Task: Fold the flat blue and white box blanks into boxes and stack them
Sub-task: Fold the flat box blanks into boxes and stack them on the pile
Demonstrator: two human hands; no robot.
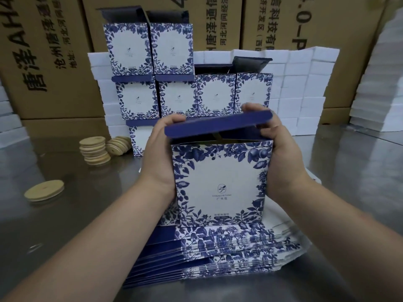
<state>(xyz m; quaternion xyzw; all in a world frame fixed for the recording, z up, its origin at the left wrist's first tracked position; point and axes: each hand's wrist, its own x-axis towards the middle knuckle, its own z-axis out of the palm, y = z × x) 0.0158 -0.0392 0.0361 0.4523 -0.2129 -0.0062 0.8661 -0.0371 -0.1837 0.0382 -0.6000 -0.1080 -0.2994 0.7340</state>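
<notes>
Flat blue and white blanks (229,247) lie fanned in a pile at the near edge of the steel desk (76,214), just under both forearms. Above the pile, a folded box (220,184) is held upright, printed face toward the camera. Left hand (159,153) grips its left side, thumb on the left end of the dark blue lid flap (218,125). Right hand (281,158) grips the right side, fingers curled over the flap's right end. Flap is tilted over the top opening, not closed; dark inside with a divider shows beneath it. Behind the held box, finished boxes (178,97) are stacked in rows: two on top, four below them, a lower row mostly hidden by the hands. White blocks (309,83) are piled behind and right of that stack. Left of it, a short stack of round wooden discs (96,149) with more leaning just beside it, and a single disc (44,190) lies flat, nearer and well apart. Brown printed cartons (54,51) fill the background.
</notes>
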